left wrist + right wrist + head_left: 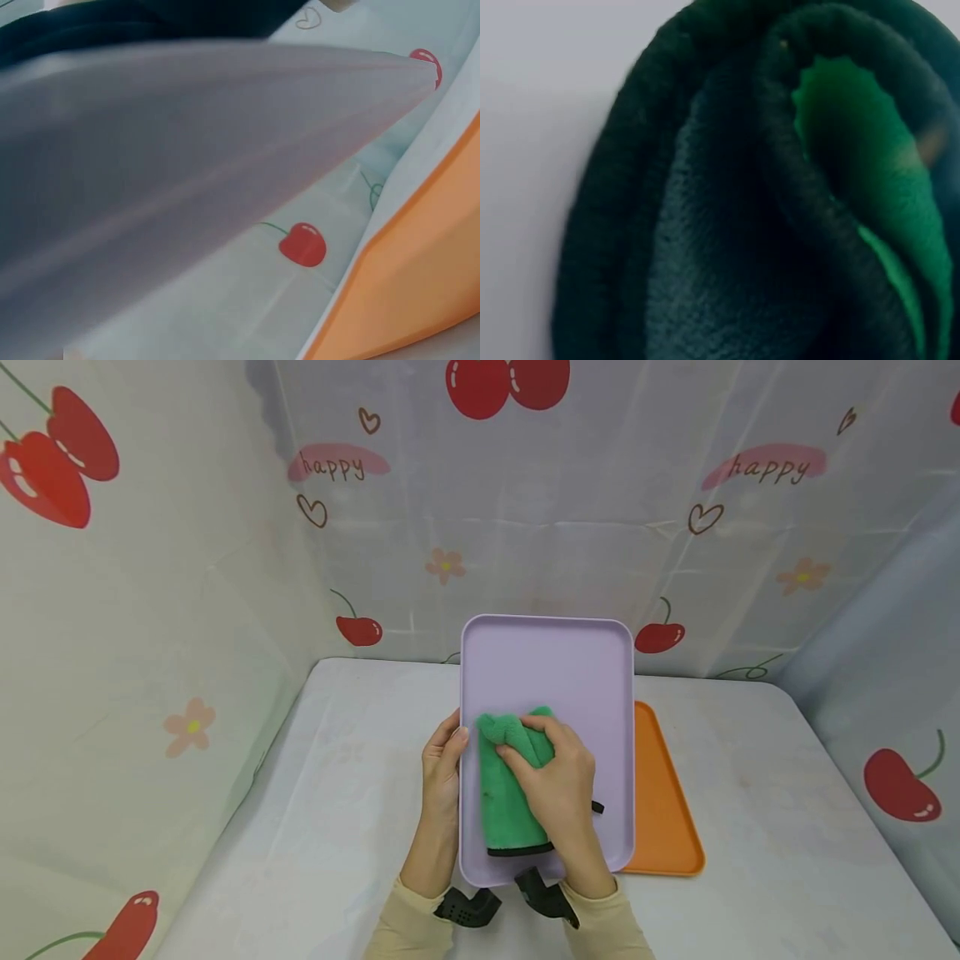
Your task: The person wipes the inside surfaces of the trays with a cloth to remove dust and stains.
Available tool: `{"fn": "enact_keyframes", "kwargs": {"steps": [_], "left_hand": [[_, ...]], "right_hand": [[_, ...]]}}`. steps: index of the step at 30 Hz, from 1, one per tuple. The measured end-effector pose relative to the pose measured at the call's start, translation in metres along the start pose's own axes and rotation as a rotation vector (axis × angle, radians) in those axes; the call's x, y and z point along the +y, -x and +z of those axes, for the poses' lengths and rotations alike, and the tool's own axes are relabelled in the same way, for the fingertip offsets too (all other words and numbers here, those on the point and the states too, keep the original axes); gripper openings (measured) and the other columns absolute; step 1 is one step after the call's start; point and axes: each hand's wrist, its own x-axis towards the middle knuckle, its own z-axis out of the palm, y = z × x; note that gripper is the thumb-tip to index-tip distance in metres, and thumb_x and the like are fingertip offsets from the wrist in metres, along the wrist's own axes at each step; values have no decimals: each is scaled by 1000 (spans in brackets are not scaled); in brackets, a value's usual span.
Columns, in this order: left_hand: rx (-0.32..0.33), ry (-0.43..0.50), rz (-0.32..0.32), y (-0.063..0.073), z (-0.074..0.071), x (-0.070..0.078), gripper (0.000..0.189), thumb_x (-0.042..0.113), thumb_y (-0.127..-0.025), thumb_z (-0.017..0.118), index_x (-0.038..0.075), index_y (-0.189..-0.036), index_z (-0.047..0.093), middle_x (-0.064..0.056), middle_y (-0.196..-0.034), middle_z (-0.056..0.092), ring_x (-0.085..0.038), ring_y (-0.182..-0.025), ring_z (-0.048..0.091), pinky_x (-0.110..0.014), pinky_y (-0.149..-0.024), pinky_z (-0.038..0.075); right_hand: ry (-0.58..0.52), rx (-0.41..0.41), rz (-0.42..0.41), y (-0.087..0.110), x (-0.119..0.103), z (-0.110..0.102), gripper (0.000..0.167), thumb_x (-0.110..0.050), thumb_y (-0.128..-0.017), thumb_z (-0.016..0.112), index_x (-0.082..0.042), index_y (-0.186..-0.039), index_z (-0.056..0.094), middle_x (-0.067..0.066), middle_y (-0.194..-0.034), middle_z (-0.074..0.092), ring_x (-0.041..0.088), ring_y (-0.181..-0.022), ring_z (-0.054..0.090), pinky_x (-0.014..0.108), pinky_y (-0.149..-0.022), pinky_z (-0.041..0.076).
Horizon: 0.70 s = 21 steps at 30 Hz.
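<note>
A light purple tray (547, 664) is held up over the table, tilted toward me. My left hand (441, 772) grips its left edge, thumb on the rim. In the left wrist view the tray's side (225, 150) fills much of the picture and the left hand is mostly hidden. My right hand (558, 777) pinches a folded green cloth (506, 802) with a dark border against the tray's inner face. Close up in the right wrist view, the cloth's dark edging (802, 195) curls in folds.
An orange tray (663, 802) lies on the white table (765, 777), partly behind the purple one at the right. A white curtain (525, 543) printed with cherries hangs along the back and both sides. Black wrist mounts (468, 907) sit at both wrists.
</note>
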Motion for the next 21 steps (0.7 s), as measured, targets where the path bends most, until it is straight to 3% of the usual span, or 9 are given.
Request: {"fn": "enact_keyframes", "kwargs": {"steps": [7,12,21], "left_hand": [[26,10,-21,0,2,2,38,3,-95,45,24,-109,73,8,-101,73,-6,-84,70,-21,-71,58],[30,18,-20,0,2,3,38,3,-94,46,24,-109,73,8,-99,73,-6,-82,70,-21,-69,58],[29,17,-10,0,-1,3,36,2,-95,48,23,-109,74,7,-100,73,-7,-82,70,-20,-69,58]], "right_hand": [[3,29,119,-7,16,-16,40,-17,-72,86,-8,-108,72,13,-110,72,29,-96,65,42,-77,51],[17,59,210,-11,33,-27,40,-18,-76,83,-8,-112,71,15,-114,70,30,-92,64,39,-72,50],[90,164,277,-16,51,-43,39,-22,-80,80,-7,-115,70,20,-112,70,34,-89,64,40,-70,48]]}}
